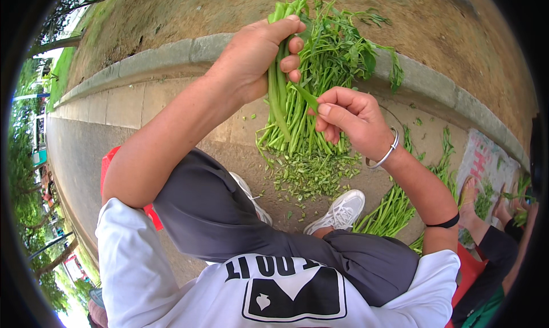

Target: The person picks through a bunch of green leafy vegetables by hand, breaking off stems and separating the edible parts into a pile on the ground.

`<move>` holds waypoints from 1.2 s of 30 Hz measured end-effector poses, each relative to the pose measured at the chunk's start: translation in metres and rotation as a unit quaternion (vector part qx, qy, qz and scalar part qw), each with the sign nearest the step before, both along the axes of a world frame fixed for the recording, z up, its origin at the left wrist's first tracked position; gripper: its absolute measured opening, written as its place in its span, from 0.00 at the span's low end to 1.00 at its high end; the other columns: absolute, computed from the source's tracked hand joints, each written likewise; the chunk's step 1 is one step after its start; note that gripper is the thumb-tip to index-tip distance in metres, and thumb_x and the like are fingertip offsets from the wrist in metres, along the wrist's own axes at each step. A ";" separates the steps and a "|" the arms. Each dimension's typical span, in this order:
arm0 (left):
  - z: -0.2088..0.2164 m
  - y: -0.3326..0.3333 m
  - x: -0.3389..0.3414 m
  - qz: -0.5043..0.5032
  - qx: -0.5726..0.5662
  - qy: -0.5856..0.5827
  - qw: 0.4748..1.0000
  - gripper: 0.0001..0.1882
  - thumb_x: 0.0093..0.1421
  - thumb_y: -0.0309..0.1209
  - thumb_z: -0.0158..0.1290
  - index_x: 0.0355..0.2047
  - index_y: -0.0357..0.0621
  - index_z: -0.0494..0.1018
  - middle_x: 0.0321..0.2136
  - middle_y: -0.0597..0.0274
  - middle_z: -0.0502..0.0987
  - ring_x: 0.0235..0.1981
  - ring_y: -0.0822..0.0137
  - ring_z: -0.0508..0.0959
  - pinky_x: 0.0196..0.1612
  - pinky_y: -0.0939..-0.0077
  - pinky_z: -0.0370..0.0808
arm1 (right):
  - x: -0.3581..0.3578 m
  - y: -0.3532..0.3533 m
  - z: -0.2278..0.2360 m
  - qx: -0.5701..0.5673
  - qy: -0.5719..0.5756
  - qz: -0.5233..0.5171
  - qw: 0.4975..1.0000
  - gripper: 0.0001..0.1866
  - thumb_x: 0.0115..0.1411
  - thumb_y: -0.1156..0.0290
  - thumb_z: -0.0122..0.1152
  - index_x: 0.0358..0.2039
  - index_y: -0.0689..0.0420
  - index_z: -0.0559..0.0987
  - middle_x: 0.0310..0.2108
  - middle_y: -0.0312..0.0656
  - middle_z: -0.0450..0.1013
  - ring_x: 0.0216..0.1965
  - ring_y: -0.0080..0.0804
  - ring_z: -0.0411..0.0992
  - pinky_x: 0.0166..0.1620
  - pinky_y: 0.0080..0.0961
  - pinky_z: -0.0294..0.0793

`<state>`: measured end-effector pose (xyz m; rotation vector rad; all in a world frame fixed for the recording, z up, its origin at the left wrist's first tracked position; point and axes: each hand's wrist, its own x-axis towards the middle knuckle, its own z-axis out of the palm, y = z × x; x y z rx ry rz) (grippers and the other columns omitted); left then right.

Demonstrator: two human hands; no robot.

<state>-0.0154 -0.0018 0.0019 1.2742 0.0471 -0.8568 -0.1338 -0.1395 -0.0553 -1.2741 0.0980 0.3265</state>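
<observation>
My left hand [254, 56] is closed round a small bundle of green water spinach stems [277, 99], held upright with the thumb near the top. Just to its right, my right hand [357, 119] pinches a narrow green leaf [307, 96] between thumb and fingers; the leaf's far tip reaches the bundle. Beneath and behind both hands lies a large heap of water spinach [343, 51], its leafy tops resting against the stone curb. Short cut stem pieces [311, 176] are scattered on the pavement at the heap's near end.
A low stone curb [154, 59] curves across behind the heap, with bare soil beyond. My white shoes [340, 211] stand near the scraps. More long stems [392, 211] lie at the right, beside a white printed sheet [486, 162] and another person's bare feet [470, 199].
</observation>
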 end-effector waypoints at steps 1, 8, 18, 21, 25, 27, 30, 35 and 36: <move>-0.001 0.001 0.000 0.000 -0.003 0.003 1.000 0.10 0.61 0.35 0.44 0.36 0.41 0.63 0.17 0.71 0.63 0.11 0.80 0.58 0.15 0.83 0.62 | 0.001 0.001 -0.001 -0.004 -0.001 -0.008 1.000 0.07 0.56 0.72 0.50 0.30 0.63 0.73 0.20 0.35 0.71 0.18 0.14 0.66 0.21 0.12 0.66; 0.004 0.002 -0.002 -0.012 0.009 0.003 1.000 0.08 0.61 0.34 0.43 0.34 0.42 0.63 0.16 0.72 0.62 0.10 0.81 0.55 0.14 0.84 0.57 | 0.004 0.007 -0.006 -0.002 0.000 -0.075 0.997 0.06 0.55 0.73 0.51 0.28 0.61 0.74 0.19 0.34 0.70 0.17 0.14 0.64 0.20 0.11 0.64; 0.009 -0.005 -0.009 -0.019 0.017 -0.013 1.000 0.08 0.61 0.34 0.43 0.33 0.43 0.63 0.16 0.73 0.61 0.10 0.81 0.54 0.14 0.85 0.55 | 0.000 0.006 -0.007 0.037 0.033 -0.122 0.991 0.06 0.56 0.72 0.50 0.31 0.60 0.74 0.18 0.34 0.69 0.16 0.15 0.62 0.19 0.11 0.62; 0.009 -0.005 -0.011 -0.021 0.014 -0.022 0.999 0.08 0.61 0.34 0.43 0.33 0.42 0.63 0.16 0.73 0.60 0.10 0.82 0.53 0.13 0.86 0.54 | 0.000 0.007 -0.006 0.071 0.061 -0.139 0.986 0.07 0.56 0.72 0.50 0.32 0.61 0.74 0.18 0.34 0.69 0.16 0.14 0.62 0.20 0.10 0.61; 0.018 0.003 -0.006 -0.025 -0.015 -0.023 0.999 0.08 0.61 0.34 0.43 0.33 0.42 0.63 0.15 0.73 0.60 0.09 0.83 0.52 0.11 0.87 0.50 | 0.006 -0.021 -0.035 0.124 0.113 -0.210 0.963 0.08 0.57 0.72 0.49 0.34 0.62 0.73 0.19 0.33 0.68 0.15 0.13 0.61 0.19 0.10 0.60; 0.019 0.001 -0.006 -0.014 -0.006 -0.028 0.999 0.08 0.61 0.34 0.43 0.34 0.42 0.63 0.16 0.73 0.60 0.09 0.83 0.51 0.10 0.88 0.47 | -0.001 -0.030 -0.041 0.137 0.126 -0.151 0.971 0.08 0.56 0.74 0.51 0.35 0.63 0.73 0.21 0.33 0.69 0.17 0.12 0.64 0.20 0.09 0.63; 0.013 0.003 0.001 -0.030 -0.023 0.007 0.999 0.08 0.61 0.34 0.42 0.34 0.42 0.63 0.16 0.73 0.59 0.09 0.83 0.51 0.10 0.88 0.48 | -0.014 -0.019 -0.028 0.104 0.125 0.005 0.987 0.09 0.54 0.75 0.54 0.36 0.63 0.74 0.22 0.33 0.71 0.20 0.14 0.68 0.23 0.10 0.68; 0.011 0.005 0.004 -0.086 -0.075 0.055 0.992 0.08 0.61 0.33 0.42 0.34 0.42 0.63 0.16 0.73 0.60 0.09 0.83 0.52 0.10 0.88 0.48 | -0.020 -0.003 -0.020 -0.056 0.025 0.245 0.968 0.10 0.52 0.76 0.58 0.36 0.61 0.75 0.31 0.36 0.72 0.28 0.17 0.70 0.31 0.13 0.70; 0.011 0.005 0.003 -0.087 -0.075 0.050 0.992 0.08 0.61 0.33 0.42 0.34 0.42 0.63 0.16 0.73 0.60 0.09 0.83 0.52 0.10 0.88 0.48 | -0.022 -0.001 -0.016 -0.095 -0.013 0.269 0.958 0.10 0.52 0.76 0.58 0.37 0.61 0.75 0.34 0.37 0.72 0.30 0.18 0.70 0.31 0.14 0.70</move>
